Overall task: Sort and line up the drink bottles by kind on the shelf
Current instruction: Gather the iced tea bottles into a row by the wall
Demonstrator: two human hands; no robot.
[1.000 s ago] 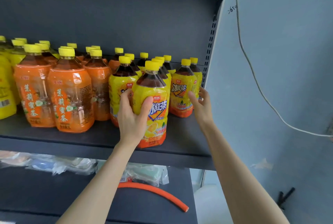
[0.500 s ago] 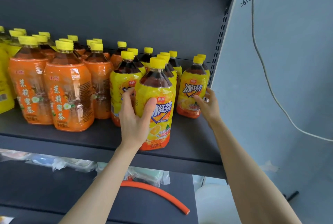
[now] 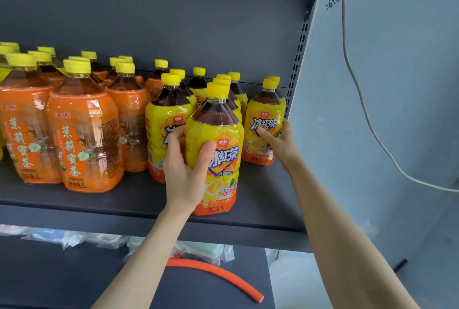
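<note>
**Entry 1:** front yellow-label bottle point(image 3: 216, 132). Upright, near the front edge of the shelf point(image 3: 111, 199), standing ahead of the yellow-label rows point(image 3: 166, 115). Held by the left hand point(image 3: 185, 174), thumb across the label front, fingers point(image 3: 173, 144) curled round the left side, closed firmly on the body.

**Entry 2:** right yellow-label bottle point(image 3: 264, 115). Upright at the far right end, just beside the slotted upright point(image 3: 295, 80), with a gap between it and the yellow-label rows. One more yellow cap directly behind. Held by the right hand point(image 3: 280, 144), thumb on the label front, other fingers round the far side and mostly hidden.

**Entry 3:** orange-label bottles point(image 3: 84, 139). Grouped at the left, close against the yellow-label rows at the boundary.

**Step in hand, as judged:** closing the yellow kind into straight files, labels outward.

**Handling notes**
- Slide rather than lift, since both look full and heavy.
- Grip at the body, not the neck, for control.
- Push the front bottle straight back, sighting along the caps behind it for alignment.
- Draw the right bottle leftward only far enough to close the gap, together with its partner behind.
- Finish with a small twist to square each label.
- Mind the shelf lip under the front bottle, where a topple forward is likely.
- Avoid nudging the orange neighbours out of file.
</note>
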